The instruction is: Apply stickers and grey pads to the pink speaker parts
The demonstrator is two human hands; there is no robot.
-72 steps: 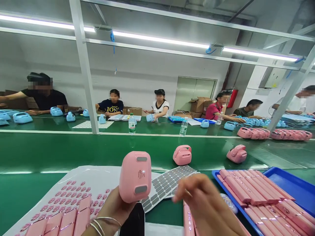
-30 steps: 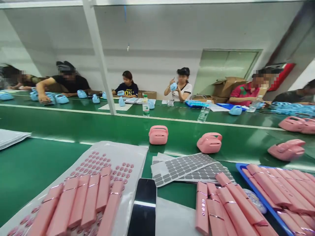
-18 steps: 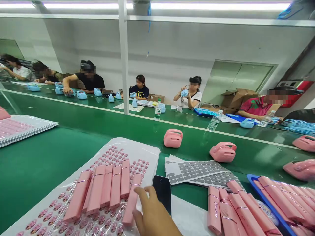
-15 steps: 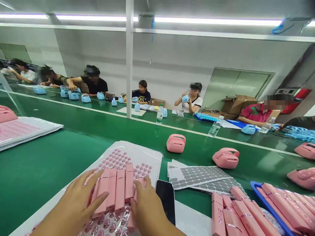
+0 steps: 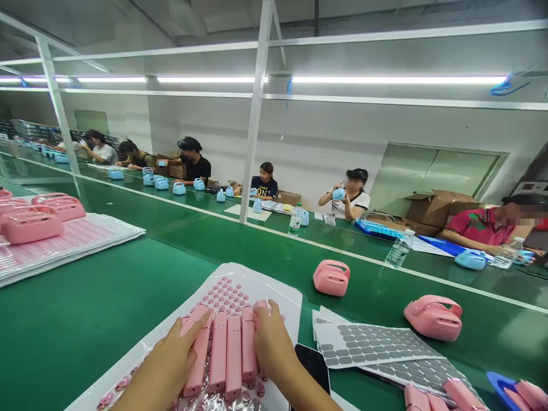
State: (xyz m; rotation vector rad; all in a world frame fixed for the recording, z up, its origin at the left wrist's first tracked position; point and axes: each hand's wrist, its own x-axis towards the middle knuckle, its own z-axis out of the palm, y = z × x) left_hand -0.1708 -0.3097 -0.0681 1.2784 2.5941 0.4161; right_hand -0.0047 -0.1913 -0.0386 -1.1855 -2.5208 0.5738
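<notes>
Several pink rectangular bars lie side by side on a plastic-covered sheet of round pink stickers. My left hand presses against their left side, with fingers stretched along one bar. My right hand cups the right end of the row and hides part of the bars. A black phone lies just right of the sheet, close to my right wrist. Sheets of grey stickers lie further right.
Pink handled devices sit on the green belt, with a stack of sticker sheets at left. A blue tray shows at lower right. Co-workers handle blue devices beyond a white post.
Both hands have come in from below and closed on the pink bars from either side. The bars now stand in a tighter row. The view has swung left and upward.
</notes>
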